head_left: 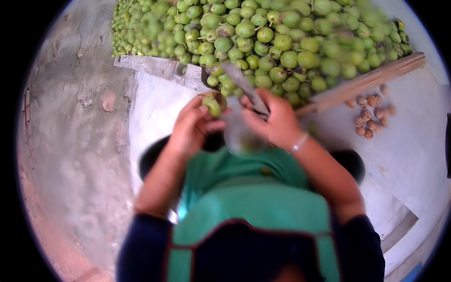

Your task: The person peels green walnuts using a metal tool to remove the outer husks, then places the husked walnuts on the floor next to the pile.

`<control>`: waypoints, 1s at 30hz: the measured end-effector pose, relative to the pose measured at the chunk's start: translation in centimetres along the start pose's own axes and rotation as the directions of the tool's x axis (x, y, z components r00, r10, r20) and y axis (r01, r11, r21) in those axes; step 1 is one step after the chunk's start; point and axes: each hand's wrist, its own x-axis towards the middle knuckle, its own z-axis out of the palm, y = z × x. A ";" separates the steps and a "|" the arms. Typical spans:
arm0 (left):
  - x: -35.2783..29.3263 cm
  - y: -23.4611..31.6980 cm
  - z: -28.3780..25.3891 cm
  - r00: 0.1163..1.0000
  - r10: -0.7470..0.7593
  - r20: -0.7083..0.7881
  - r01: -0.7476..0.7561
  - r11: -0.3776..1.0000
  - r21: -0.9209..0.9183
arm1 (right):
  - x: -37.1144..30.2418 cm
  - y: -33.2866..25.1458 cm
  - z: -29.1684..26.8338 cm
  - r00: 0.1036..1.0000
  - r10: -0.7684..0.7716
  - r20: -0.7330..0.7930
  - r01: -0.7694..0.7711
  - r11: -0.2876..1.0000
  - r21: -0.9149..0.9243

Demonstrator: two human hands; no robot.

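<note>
My left hand (pixel 189 126) is closed around a green-husked walnut (pixel 215 105), gripping it with the fingertips. Part of the husk looks brown or cut at its top. A knife (pixel 243 84) with a broad, dull grey blade is gripped in my right hand (pixel 278 123), its blade pointing up and to the left. The blade is a short way to the right of the walnut and seems apart from it. A pale blurred patch between my hands hides what lies behind it.
A large heap of green-husked walnuts (pixel 244 30) fills the far side. A wooden plank (pixel 371 79) edges it at right, a worn board (pixel 162 68) at left. Several brown shelled walnuts (pixel 368 115) lie on the pale floor (pixel 399 155) at right. My green apron (pixel 253 202) covers my lap.
</note>
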 end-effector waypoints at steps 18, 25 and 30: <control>0.8 -2.3 -1.3 0.996 -0.006 0.093 0.004 1.000 0.023 | -0.9 0.8 1.9 0.983 -0.113 0.146 0.163 0.905 -0.393; 0.5 -2.6 -1.6 0.990 -0.071 0.124 0.084 0.991 -0.104 | -1.1 0.8 1.6 0.974 -0.139 0.181 0.206 0.877 -0.434; -0.1 -2.3 -0.7 0.989 -0.053 0.137 0.023 0.977 0.211 | -1.3 0.7 1.7 0.969 -0.152 0.194 0.223 0.874 -0.431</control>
